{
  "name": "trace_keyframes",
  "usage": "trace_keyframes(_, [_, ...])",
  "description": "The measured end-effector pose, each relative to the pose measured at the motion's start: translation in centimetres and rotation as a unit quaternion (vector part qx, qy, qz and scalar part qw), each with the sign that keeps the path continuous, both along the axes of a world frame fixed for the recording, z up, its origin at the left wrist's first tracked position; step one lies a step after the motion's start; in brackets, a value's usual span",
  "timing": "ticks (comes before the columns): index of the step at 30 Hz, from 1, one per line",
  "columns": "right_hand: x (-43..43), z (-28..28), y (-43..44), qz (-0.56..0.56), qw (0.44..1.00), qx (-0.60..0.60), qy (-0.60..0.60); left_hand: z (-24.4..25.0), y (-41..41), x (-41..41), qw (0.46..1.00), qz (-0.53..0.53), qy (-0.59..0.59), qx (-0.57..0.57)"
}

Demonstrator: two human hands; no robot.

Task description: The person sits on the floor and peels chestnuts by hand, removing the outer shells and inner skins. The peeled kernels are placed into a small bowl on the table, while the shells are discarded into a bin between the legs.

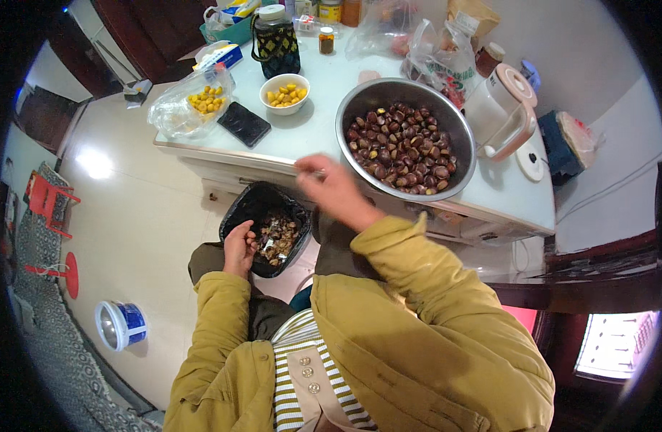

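My right hand [331, 186] is blurred above the counter's front edge, just left of a large steel basin [468, 167]. Its fingers are bent, and a small greyish spot shows at them; what that is, I cannot tell. Dark brown chestnuts [401, 146] fill much of the basin, a few with yellow flesh showing. Over the left side of a bin lined with a black bag [242, 208] hovers my left hand [239, 245], its fingers curled; whether they hold anything is hidden. Shell scraps [280, 240] lie inside the bin. A white bowl [285, 110] contains peeled yellow chestnuts [287, 95].
More peeled chestnuts [207, 100] sit in a clear plastic bag [166, 116] beside a black phone [244, 124]. Behind stand a covered bottle [277, 46] and a small jar [326, 42]. A pink-lidded jug [501, 110] is right of the basin. On the floor lies a blue-and-white bucket [128, 324].
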State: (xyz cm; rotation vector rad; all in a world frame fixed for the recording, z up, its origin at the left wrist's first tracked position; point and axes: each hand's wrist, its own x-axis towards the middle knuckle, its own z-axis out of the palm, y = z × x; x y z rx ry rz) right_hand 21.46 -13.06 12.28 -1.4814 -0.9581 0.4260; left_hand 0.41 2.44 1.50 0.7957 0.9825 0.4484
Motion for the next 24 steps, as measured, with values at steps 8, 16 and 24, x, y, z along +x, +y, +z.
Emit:
trace_keyframes(8, [17.8,1.9,-5.7,-0.235,0.881,-0.237,-0.336,0.7,-0.4,0.0,1.0,-0.005,-0.01,-0.007])
trace_keyframes(16, [19.8,0.6,-7.8,-0.182,0.773,-0.504,-0.339,0.2,-0.3,0.8,0.999,-0.018,0.002,-0.027])
trace_keyframes(24, [19.9,0.8,-7.6,-0.159,0.735,-0.502,-0.427,-0.4,-0.6,1.4,0.998,-0.06,0.003,-0.005])
